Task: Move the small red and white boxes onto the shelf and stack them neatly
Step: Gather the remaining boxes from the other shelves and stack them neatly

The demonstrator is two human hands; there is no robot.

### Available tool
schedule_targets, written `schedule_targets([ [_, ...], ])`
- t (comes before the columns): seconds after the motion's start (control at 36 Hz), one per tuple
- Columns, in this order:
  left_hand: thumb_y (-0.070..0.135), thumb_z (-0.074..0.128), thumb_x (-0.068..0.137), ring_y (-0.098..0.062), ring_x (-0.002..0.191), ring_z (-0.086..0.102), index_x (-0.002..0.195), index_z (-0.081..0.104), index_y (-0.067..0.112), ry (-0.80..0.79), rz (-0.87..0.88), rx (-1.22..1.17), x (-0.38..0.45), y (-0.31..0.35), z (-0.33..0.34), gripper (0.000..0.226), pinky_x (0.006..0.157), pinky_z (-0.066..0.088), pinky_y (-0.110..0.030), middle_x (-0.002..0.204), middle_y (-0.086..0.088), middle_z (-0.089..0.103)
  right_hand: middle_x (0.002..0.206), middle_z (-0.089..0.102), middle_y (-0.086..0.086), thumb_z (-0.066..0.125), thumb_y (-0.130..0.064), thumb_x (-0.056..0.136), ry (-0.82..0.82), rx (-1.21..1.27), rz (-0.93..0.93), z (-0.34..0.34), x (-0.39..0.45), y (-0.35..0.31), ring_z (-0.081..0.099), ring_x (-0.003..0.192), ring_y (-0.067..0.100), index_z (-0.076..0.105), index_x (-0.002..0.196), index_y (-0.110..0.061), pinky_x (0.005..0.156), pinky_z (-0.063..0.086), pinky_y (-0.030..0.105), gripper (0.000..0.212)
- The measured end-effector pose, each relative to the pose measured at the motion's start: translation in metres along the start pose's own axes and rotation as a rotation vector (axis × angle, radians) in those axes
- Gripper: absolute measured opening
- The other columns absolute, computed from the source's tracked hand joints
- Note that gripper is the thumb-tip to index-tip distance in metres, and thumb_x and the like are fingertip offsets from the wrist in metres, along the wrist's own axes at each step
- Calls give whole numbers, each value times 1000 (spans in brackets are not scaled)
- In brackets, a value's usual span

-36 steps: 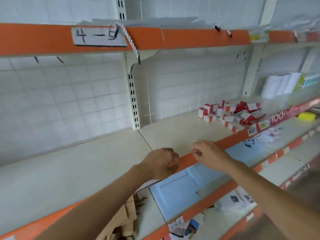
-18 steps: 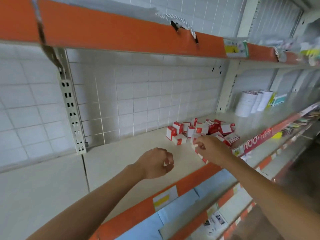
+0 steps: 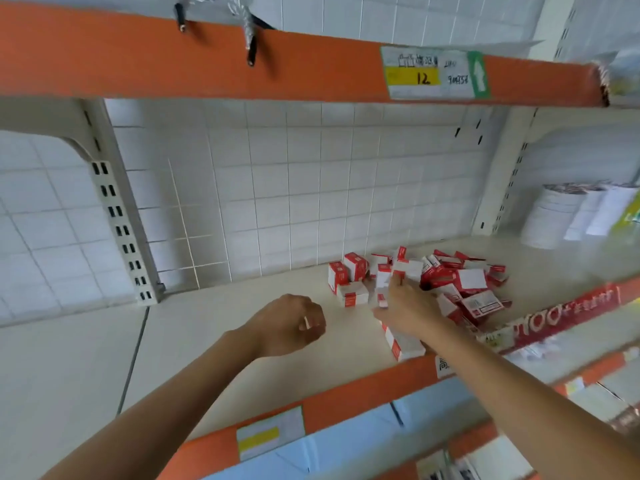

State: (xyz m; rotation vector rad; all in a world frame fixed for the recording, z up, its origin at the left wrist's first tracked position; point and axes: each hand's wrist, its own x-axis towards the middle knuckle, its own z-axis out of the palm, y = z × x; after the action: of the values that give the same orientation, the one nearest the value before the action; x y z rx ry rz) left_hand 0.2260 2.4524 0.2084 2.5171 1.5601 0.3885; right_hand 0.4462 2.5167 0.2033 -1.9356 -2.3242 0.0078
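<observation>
On the shelf (image 3: 214, 344), right hand (image 3: 407, 311) touches the boxes (image 3: 446, 282) — grip unclear — left hand (image 3: 289, 325) curled, empty.

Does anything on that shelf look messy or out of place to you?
Yes. The small red and white boxes lie in a jumbled heap on the shelf, tilted every way rather than stacked. The right hand reaches into them. Nothing looks damaged.
</observation>
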Motion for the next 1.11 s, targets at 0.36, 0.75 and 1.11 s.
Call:
schedule_targets([
  [0.36, 24, 57, 89, -12, 83, 64, 97, 69, 20, 151, -323, 18, -72, 18, 18, 15, 75, 51, -29, 99, 2, 62, 119, 45, 5, 63, -20, 84, 93, 386, -618, 19, 6, -41, 38, 117, 21, 49, 122, -8, 92, 32, 28, 42],
  [0.75, 24, 59, 88, -10, 83, 64, 96, 69, 20, 301, -721, 85, -274, -13, -27, 14, 74, 50, -27, 99, 2, 63, 111, 50, 7, 67, -18, 77, 15, 449, -1042, 17, -67, -237, 41, 109, 23, 54, 117, -6, 91, 37, 30, 44],
  [1.11, 21, 58, 87, -12, 81, 61, 89, 69, 19, 377, -1002, 140, -530, -40, -70, 12, 72, 50, -29, 91, 3, 65, 112, 48, -1, 63, -31, 80, -55, 350, -1464, 25, -214, -468, 40, 109, 14, 52, 118, -13, 86, 36, 22, 43],
])
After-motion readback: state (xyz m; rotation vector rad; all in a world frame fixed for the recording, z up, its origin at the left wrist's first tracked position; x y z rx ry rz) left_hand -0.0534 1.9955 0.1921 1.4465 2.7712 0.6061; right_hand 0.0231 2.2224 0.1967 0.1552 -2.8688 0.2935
